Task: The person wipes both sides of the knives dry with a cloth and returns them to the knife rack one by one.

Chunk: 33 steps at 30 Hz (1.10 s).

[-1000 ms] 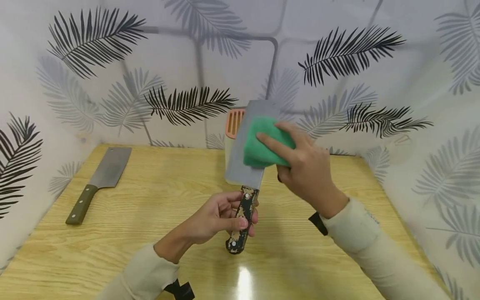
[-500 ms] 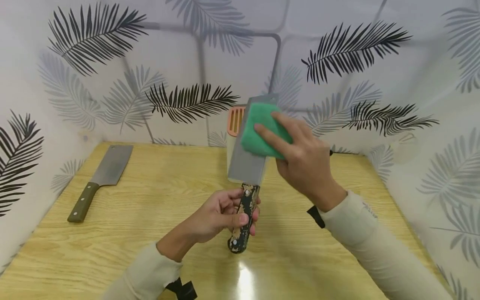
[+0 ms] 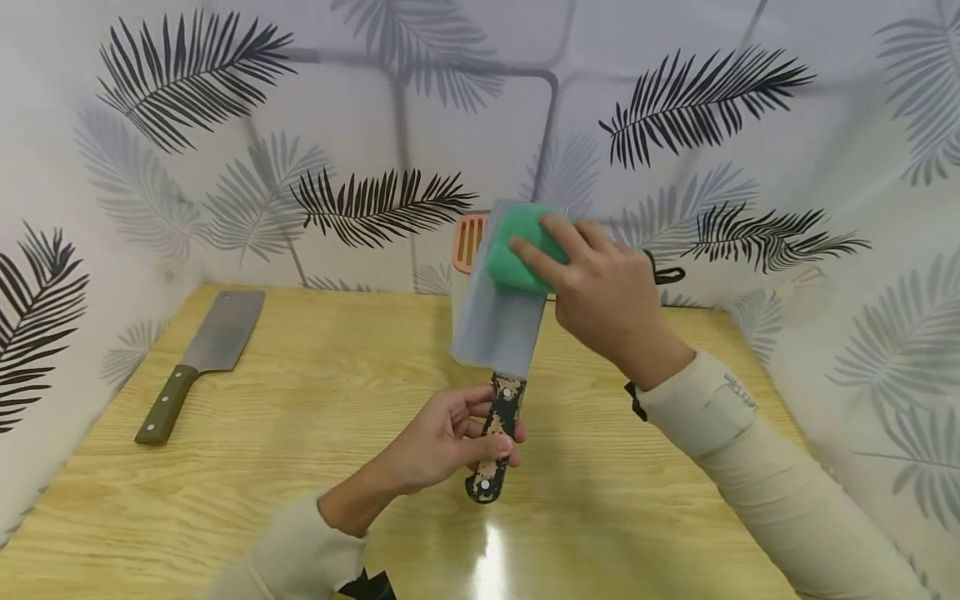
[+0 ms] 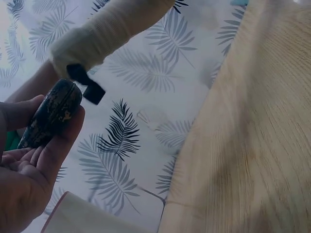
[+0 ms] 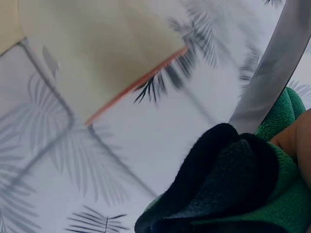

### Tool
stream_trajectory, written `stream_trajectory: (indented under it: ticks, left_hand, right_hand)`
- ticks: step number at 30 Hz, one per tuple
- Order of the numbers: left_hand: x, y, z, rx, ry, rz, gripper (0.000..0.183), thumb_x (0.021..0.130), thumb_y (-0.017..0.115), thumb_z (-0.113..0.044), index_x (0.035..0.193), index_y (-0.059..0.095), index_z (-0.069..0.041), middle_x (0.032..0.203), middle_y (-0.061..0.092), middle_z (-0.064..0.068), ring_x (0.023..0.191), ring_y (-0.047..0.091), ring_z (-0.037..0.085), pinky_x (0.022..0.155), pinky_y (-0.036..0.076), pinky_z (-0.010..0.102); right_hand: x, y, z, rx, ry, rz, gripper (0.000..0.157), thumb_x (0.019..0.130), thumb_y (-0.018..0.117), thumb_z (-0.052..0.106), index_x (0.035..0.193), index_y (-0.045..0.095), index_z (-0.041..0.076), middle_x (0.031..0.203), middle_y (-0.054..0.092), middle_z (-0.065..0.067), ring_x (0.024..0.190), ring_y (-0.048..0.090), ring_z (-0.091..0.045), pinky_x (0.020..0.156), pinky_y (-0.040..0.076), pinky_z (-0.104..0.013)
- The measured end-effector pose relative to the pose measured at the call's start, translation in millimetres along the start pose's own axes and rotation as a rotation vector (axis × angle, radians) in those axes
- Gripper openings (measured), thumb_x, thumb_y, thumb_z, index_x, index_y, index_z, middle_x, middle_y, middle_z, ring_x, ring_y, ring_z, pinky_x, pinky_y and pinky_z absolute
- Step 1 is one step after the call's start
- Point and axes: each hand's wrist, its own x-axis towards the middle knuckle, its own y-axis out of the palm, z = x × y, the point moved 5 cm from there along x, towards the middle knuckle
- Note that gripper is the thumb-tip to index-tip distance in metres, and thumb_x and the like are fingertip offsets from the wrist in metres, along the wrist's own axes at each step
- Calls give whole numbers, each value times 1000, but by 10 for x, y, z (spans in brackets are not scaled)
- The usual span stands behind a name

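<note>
We have our left grip [image 3: 465, 442] curled firmly round the handle of a cleaver [image 3: 506, 337], its blade pointing up and away from that grip. Our right grip [image 3: 611, 300], fingers folded over a green cloth [image 3: 519, 250], holds it on the blade. Well left of the left grip, another knife [image 3: 222, 333] lies on the counter [image 3: 330, 433]; beyond it stands a holder [image 3: 469, 242].

In the head view, we see small dark lettering [image 3: 740, 390] on the right sleeve [image 3: 765, 471], near its cuff. It is too blurred for us to read.
</note>
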Motion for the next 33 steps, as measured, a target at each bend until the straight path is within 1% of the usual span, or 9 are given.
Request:
stream_trajectory:
  ticks: [3,6,10,14,18,21,24,29,33]
  left_hand:
    - [-17,34,3,24,3,-11,47,98,63,-12,136,47,12,108,65,30,85,74,6,63,60,20]
    - [-31,34,7,41,-11,-29,47,98,63,-11,137,46,11,112,62,38,85,74,6,65,60,20]
    - [-21,-3,-16,76,-9,-65,44,98,62,-7,134,48,12,112,64,36,87,75,9,67,60,21]
    - [10,-64,-74,124,9,-128,38,97,62,-5,130,52,12,111,66,35,86,75,12,69,61,22]
    - [39,-117,-115,165,11,-189,40,97,63,-4,132,51,9,113,66,32,87,76,22,66,61,22]
    - [46,-134,-125,198,8,-216,42,96,63,-3,134,50,8,113,66,31,89,76,33,66,62,25]
    - [49,-127,-116,214,-8,-226,44,95,65,-3,135,50,8,114,67,32,93,74,38,73,63,29]
    - [59,-64,-66,221,-55,-223,39,92,69,-2,127,56,8,113,70,29,96,75,35,77,64,31]
    - [40,27,-30,247,-69,-203,39,91,70,-2,127,57,8,111,71,27,95,75,32,75,63,27]
  right_hand:
    - [62,41,-111,-7,41,34,55,87,55,-1,134,65,24,131,62,-16,103,66,-39,44,53,-46]
    - [54,51,-69,9,30,34,55,86,56,-1,135,64,24,131,62,-16,102,65,-38,46,55,-46]
    - [-22,37,104,37,-37,-3,56,84,58,-1,134,64,23,129,63,-15,103,67,-36,47,55,-41]
    - [-97,12,280,53,-122,-58,52,85,63,2,132,66,23,126,66,-13,106,68,-31,50,56,-37]
    - [-155,-11,443,47,-198,-100,50,84,68,7,131,66,22,123,67,-10,103,67,-29,52,58,-35]
    - [-167,-16,499,68,-213,-111,51,82,72,8,131,66,24,122,67,-9,102,67,-28,49,55,-33]
    - [-135,-4,460,99,-180,-85,54,81,71,5,131,66,25,122,66,-10,99,67,-28,48,53,-32]
    - [-8,61,232,116,-57,12,60,80,66,1,134,64,27,128,63,-14,105,68,-33,42,49,-33]
    - [79,117,-48,117,50,46,62,81,63,1,137,62,27,133,61,-16,110,67,-38,48,56,-45]
